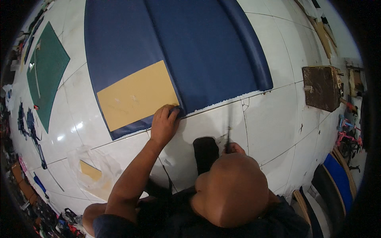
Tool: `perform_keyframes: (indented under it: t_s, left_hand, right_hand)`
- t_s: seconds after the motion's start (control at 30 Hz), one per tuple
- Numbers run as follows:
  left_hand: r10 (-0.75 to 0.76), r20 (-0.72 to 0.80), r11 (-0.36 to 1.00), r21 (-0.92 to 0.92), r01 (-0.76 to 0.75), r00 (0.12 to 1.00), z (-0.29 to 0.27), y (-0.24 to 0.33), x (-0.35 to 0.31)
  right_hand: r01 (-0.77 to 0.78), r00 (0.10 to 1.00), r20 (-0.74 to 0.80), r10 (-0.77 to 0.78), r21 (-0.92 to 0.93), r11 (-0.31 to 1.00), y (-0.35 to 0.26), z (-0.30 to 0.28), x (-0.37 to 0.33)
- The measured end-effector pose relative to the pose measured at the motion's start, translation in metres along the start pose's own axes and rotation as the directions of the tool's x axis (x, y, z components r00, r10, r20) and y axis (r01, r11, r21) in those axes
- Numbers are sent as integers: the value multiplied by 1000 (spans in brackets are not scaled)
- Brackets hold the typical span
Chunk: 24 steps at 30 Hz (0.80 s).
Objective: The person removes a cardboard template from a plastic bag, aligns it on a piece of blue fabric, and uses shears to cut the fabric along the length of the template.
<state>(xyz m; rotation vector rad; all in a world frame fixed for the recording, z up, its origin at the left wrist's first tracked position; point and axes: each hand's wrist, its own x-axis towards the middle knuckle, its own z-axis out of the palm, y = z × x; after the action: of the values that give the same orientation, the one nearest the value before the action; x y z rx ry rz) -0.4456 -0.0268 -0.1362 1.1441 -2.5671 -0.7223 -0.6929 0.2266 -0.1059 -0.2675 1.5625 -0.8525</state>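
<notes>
A large dark blue leatherette sheet (206,59) with a ragged pale near edge lies spread on the floor. On its near left part rests a flat tan rectangular board (137,95). My left hand (164,123) is closed at the board's near right corner, its fingers curled on a bunched fold of the blue sheet. Off the sheet to the right, my right hand (237,148) grips a thin dark tool (228,137) with a narrow upper end pointing away from me. Blur hides the tool's exact kind. Much of my right arm is hidden.
A green cutting mat (47,75) lies left with a thin strip on it. Clear plastic with tan pieces (91,170) is near my left arm. A worn brown box-like block (322,88) stands right. Blue and black padded pieces (337,180) lean lower right.
</notes>
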Motion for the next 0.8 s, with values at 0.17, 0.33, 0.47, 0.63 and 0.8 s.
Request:
perform_keyframes:
  t_s: [0.17, 0.33, 0.47, 0.63, 0.8]
  left_hand:
    - [13, -97, 1000, -10, -14, 995, 17, 1, -5]
    - [30, -172, 999, 33, -24, 985, 15, -6, -13]
    - [17, -168, 1000, -19, -20, 986, 19, 4, -7]
    - [-22, -150, 1000, -24, 19, 988, 28, 8, -3]
    - [-16, -215, 1000, -26, 11, 977, 24, 3, -6]
  right_hand:
    - [223, 831, 453, 323, -803, 552, -171, 85, -62]
    - [365, 604, 358, 712, -919, 152, -293, 166, -70]
    - [580, 767, 631, 116, -759, 295, -195, 116, -96]
    - [524, 845, 497, -198, -694, 493, -184, 126, -105]
    - [718, 688, 648, -326, -673, 176, -161, 130, -97]
